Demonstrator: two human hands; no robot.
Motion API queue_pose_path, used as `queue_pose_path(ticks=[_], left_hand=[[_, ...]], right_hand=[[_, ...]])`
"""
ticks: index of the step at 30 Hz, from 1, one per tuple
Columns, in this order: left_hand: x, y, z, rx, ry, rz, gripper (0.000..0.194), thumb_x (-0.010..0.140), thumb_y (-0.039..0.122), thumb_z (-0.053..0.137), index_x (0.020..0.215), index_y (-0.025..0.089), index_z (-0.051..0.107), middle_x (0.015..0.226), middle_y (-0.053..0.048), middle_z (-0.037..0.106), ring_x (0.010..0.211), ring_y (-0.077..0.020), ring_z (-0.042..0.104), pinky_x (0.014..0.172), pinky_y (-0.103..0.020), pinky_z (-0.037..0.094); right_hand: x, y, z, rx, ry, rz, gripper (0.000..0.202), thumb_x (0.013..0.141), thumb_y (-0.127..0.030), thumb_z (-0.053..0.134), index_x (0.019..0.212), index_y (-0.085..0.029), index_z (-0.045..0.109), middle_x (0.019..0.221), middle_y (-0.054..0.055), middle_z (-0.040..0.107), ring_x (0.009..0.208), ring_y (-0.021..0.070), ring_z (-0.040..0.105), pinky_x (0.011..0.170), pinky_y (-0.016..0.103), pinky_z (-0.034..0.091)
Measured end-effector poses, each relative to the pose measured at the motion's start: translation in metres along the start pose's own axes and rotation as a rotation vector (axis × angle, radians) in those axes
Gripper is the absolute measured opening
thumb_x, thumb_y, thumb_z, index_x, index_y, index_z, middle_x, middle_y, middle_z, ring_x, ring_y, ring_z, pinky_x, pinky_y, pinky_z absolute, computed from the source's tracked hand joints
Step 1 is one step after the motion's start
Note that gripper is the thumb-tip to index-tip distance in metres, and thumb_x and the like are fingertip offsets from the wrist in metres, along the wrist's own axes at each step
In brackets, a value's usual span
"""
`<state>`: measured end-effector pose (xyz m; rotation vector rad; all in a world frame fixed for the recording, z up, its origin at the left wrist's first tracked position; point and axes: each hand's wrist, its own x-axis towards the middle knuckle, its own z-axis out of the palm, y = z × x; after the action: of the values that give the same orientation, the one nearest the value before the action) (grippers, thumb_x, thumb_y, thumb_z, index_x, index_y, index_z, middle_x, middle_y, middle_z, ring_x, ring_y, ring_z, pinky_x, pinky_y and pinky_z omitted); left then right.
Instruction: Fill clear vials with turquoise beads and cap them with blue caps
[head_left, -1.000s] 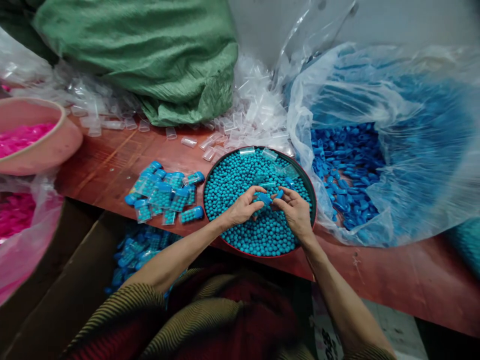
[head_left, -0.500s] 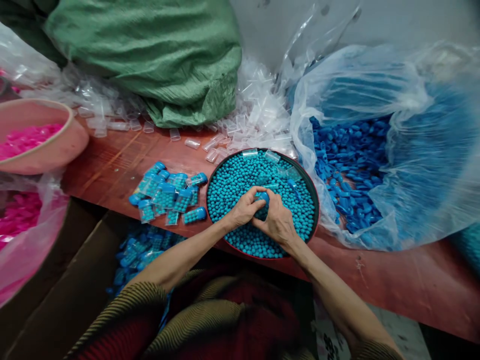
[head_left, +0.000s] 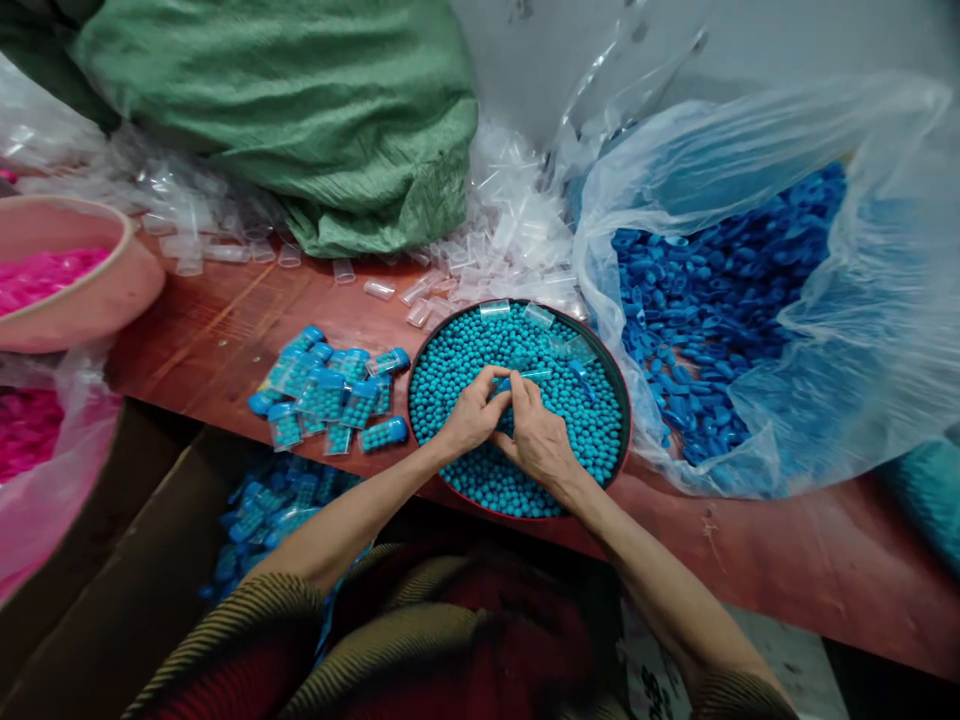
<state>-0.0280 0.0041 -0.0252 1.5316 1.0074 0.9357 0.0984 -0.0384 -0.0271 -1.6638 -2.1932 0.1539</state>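
Over a round dark basin with a red rim (head_left: 628, 420), my left hand (head_left: 471, 410) and my right hand (head_left: 536, 435) meet at the fingertips. Both are closed on a small blue-capped container, now almost wholly covered by the fingers. Turquoise beads (head_left: 465, 345) fill the basin beneath them. A few clear empty tubes (head_left: 495, 309) and a blue cap (head_left: 581, 378) lie on the beads. Left of the basin, a pile of clear containers (head_left: 324, 395) with blue caps and turquoise beads inside rests on the reddish table.
At right, a translucent bag (head_left: 885, 300) lies open with many blue caps (head_left: 705, 310). Clear empty tubes (head_left: 517, 235) heap behind the basin beside a green sack (head_left: 300, 120). A pink bowl (head_left: 139, 270) stands left. Below the table edge, a cardboard box (head_left: 97, 560) adjoins more filled containers (head_left: 270, 510).
My fingers have closed further around the blue-capped container, hiding its cap. The bag's mouth at right has opened wider, showing more caps. The view has shifted slightly.
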Motion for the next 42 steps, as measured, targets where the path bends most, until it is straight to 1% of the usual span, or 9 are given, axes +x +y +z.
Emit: queue_pose_path(ticks=[3, 9, 12, 15, 20, 25, 34, 38, 42], left_hand=[[-0.006, 0.008, -0.031, 0.253, 0.104, 0.063, 0.030, 0.085, 0.029, 0.049, 0.113, 0.018, 0.055, 0.085, -0.001, 0.059, 0.071, -0.0124, 0.052, 0.069, -0.024, 0.042], [-0.015, 0.005, -0.125, 0.703, 0.495, -0.009, 0.037, 0.085, 0.031, 0.048, 0.118, 0.019, 0.057, 0.102, -0.006, 0.064, 0.093, -0.0204, 0.058, 0.087, -0.034, 0.044], [-0.014, 0.000, -0.142, 0.925, 0.662, -0.081, 0.038, 0.083, 0.027, 0.050, 0.119, 0.015, 0.058, 0.104, -0.013, 0.061, 0.101, -0.0276, 0.055, 0.093, -0.043, 0.041], [-0.011, 0.003, -0.120, 0.974, 0.640, 0.002, 0.036, 0.087, 0.025, 0.046, 0.117, 0.012, 0.059, 0.105, -0.016, 0.060, 0.103, -0.0291, 0.055, 0.092, -0.044, 0.041], [0.004, 0.019, -0.032, 0.959, 0.102, 0.163, 0.029, 0.092, 0.026, 0.039, 0.111, 0.020, 0.060, 0.100, -0.008, 0.062, 0.093, -0.0207, 0.060, 0.081, -0.032, 0.046], [0.033, 0.020, 0.028, 1.073, -0.182, 0.120, 0.030, 0.091, 0.030, 0.045, 0.119, 0.022, 0.052, 0.108, -0.007, 0.058, 0.088, -0.0206, 0.063, 0.069, -0.029, 0.047], [0.055, -0.002, 0.039, 1.003, -0.174, -0.011, 0.026, 0.090, 0.027, 0.043, 0.110, 0.020, 0.057, 0.108, -0.009, 0.056, 0.097, -0.0223, 0.060, 0.080, -0.033, 0.047], [0.054, -0.004, 0.028, 0.747, -0.210, 0.015, 0.025, 0.089, 0.023, 0.042, 0.107, 0.017, 0.059, 0.103, -0.007, 0.061, 0.097, -0.0194, 0.058, 0.088, -0.031, 0.044], [0.051, -0.013, 0.016, 0.447, -0.214, -0.073, 0.023, 0.083, 0.021, 0.047, 0.103, 0.014, 0.058, 0.081, 0.000, 0.059, 0.077, -0.0148, 0.056, 0.076, -0.027, 0.045]], right_hand=[[-0.003, 0.018, -0.014, 0.000, 0.037, 0.042, 0.060, 0.086, -0.042, 0.050, 0.139, -0.015, 0.038, 0.128, 0.019, 0.052, 0.095, 0.0283, 0.063, 0.065, 0.036, 0.054], [0.008, 0.107, -0.028, -0.023, 0.159, 0.306, 0.037, 0.089, -0.032, 0.043, 0.116, -0.013, 0.060, 0.106, 0.016, 0.067, 0.097, 0.0284, 0.061, 0.086, 0.044, 0.047], [0.022, 0.127, -0.025, -0.114, 0.085, 0.415, 0.033, 0.088, -0.031, 0.045, 0.110, -0.012, 0.063, 0.102, 0.018, 0.068, 0.094, 0.0284, 0.062, 0.082, 0.041, 0.045], [0.035, 0.124, -0.020, -0.208, 0.006, 0.427, 0.029, 0.090, -0.032, 0.046, 0.101, -0.013, 0.065, 0.093, 0.016, 0.068, 0.089, 0.0257, 0.062, 0.077, 0.036, 0.044], [0.040, 0.109, -0.016, -0.370, -0.186, 0.425, 0.029, 0.091, -0.036, 0.046, 0.100, -0.014, 0.063, 0.100, 0.015, 0.065, 0.092, 0.0254, 0.061, 0.071, 0.032, 0.041], [0.036, 0.104, -0.020, -0.428, -0.286, 0.385, 0.030, 0.091, -0.039, 0.047, 0.106, -0.017, 0.059, 0.103, 0.012, 0.065, 0.095, 0.0242, 0.060, 0.073, 0.030, 0.040], [0.023, 0.101, -0.021, -0.202, -0.245, 0.366, 0.033, 0.093, -0.029, 0.044, 0.123, -0.015, 0.050, 0.102, 0.011, 0.069, 0.097, 0.0229, 0.063, 0.076, 0.028, 0.043], [0.016, 0.104, -0.021, -0.190, -0.250, 0.306, 0.028, 0.094, -0.023, 0.039, 0.117, -0.015, 0.053, 0.112, 0.012, 0.063, 0.102, 0.0212, 0.060, 0.081, 0.027, 0.043], [0.010, 0.108, -0.020, -0.255, -0.353, 0.232, 0.026, 0.092, -0.024, 0.042, 0.112, -0.015, 0.055, 0.106, 0.014, 0.060, 0.087, 0.0216, 0.063, 0.072, 0.028, 0.044]])
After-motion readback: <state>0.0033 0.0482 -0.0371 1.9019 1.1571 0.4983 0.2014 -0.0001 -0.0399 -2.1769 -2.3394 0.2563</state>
